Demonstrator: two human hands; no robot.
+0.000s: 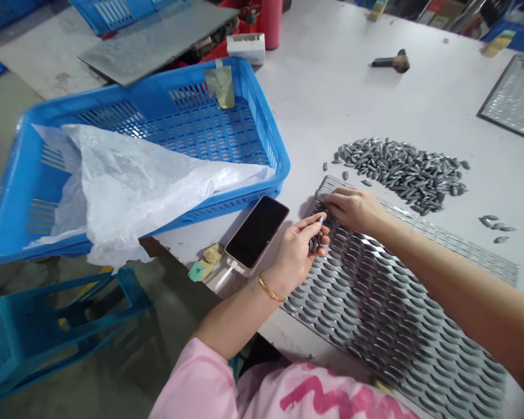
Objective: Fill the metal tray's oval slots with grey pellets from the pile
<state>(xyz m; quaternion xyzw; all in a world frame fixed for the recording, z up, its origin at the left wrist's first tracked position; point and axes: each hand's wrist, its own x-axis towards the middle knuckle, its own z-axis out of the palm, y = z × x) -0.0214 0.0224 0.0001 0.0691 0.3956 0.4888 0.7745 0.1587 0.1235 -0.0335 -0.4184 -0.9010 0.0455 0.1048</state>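
Snugly, the left hand [294, 256] closes on grey oblong pellets [315, 241], long axes near 12 o'clock; at its 2 o'clock, the right hand's [353, 209] fingertips [332, 199] touch the dimpled metal tray [463, 256], any pinch unclear.

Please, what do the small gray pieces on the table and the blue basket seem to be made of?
The small gray pieces look like cast metal, possibly lead, with a dull gray sheen and a uniform shape, though the look cannot confirm the exact metal. The blue basket seems to be moulded plastic, with a smooth, slightly glossy finish, one even colour and slotted walls.
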